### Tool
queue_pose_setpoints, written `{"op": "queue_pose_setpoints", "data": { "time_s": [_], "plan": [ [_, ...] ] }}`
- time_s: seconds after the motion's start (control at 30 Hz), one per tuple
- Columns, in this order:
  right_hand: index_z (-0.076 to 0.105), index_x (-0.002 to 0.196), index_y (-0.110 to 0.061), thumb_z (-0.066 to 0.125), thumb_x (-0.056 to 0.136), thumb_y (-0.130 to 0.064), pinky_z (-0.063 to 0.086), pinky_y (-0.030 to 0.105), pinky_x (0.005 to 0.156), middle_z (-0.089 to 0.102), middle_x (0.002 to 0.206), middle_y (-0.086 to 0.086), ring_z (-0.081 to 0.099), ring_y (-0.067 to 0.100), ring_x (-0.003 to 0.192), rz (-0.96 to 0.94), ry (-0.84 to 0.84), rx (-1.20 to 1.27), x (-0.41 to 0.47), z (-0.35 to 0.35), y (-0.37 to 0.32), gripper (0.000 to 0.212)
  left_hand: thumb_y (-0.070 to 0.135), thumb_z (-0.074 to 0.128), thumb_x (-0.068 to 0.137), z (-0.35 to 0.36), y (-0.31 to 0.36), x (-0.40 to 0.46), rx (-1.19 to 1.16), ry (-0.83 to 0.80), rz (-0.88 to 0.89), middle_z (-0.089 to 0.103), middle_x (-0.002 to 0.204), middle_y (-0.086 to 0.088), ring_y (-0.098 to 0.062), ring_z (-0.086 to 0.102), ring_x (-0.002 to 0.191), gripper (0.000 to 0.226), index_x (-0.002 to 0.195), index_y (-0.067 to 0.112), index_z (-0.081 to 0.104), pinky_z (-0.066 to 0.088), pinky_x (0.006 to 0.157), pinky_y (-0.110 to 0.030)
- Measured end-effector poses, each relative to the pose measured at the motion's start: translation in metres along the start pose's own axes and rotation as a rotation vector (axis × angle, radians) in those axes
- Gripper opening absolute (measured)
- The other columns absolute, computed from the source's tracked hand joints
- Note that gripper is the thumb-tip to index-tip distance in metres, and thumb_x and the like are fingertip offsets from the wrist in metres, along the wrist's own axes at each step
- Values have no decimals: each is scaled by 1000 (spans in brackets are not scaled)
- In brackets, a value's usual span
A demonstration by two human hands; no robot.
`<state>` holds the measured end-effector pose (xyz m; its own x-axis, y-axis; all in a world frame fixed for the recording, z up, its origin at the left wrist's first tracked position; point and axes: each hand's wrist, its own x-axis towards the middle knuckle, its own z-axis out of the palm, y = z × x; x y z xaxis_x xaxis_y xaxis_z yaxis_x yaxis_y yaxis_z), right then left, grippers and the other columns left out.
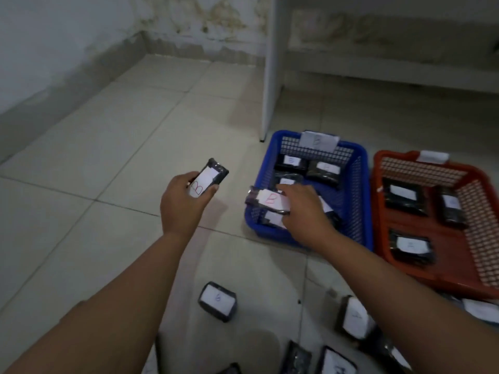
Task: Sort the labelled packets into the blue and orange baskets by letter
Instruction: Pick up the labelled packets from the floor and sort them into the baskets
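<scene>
Step in hand: dropping B packets into the blue basket (359,201), which carries a card marked B (318,140) on its far rim.

Right hand (302,211) reaches over the basket's near-left corner, fingers curled round a black packet with a red B label (270,199). The packet sits level with the rim, above packets already inside; whether it touches them I cannot tell, the view there is blurred.

Left hand (183,201) is raised at about 9 o'clock of the blue basket, well apart from it, thumb and fingers gripping a second B packet (208,178), label up and tilted toward 1 o'clock.

Both forearms stretch forward from the bottom edge; the right crosses toward 1 o'clock, the left runs nearly straight ahead.

Orange basket (405,255) stands just beside the blue, at its 3 o'clock, holding several packets.

Next move, judged: right hand lets go over the basket floor; the left swings toward 3 o'clock to drop its B packet likewise.

Unsorted packets (217,300) lie on the tile floor (108,157) at 6 o'clock.
</scene>
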<state>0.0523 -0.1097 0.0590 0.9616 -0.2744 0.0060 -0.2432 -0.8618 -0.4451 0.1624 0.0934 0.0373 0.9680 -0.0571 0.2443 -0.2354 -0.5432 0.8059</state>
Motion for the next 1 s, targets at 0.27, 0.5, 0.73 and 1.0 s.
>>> {"op": "queue_pose_setpoints", "data": {
  "time_s": [0.27,0.5,0.73,1.0],
  "plan": [
    [54,127,-13,64,70,9,41,41,97,57,123,12,49,31,114,230,105,-4,-22,-30,111,62,28,83,67,106,69,-29,-85,-338,199,61,107,5,-8,56,93,52,114,17,64,43,81,-20],
    [57,119,-11,62,79,4,47,42,91,60,116,13,53,28,108,226,162,37,4,-24,140,43,33,83,65,152,59,-38,285,-453,404,68,107,-1,-20,61,96,51,111,18,67,47,86,-35],
    [55,120,-12,53,84,0,42,37,92,61,115,12,55,28,105,90,54,-376,42,-16,140,38,40,77,71,178,52,-21,480,-618,267,60,120,7,-17,52,113,50,117,30,62,29,100,-40],
    [53,114,-21,51,86,-11,20,44,110,64,107,3,57,26,104,87,-25,-599,46,1,158,29,28,74,77,199,34,-22,365,-657,197,60,120,0,-22,51,116,43,119,25,61,29,109,-49]
  ]
}}
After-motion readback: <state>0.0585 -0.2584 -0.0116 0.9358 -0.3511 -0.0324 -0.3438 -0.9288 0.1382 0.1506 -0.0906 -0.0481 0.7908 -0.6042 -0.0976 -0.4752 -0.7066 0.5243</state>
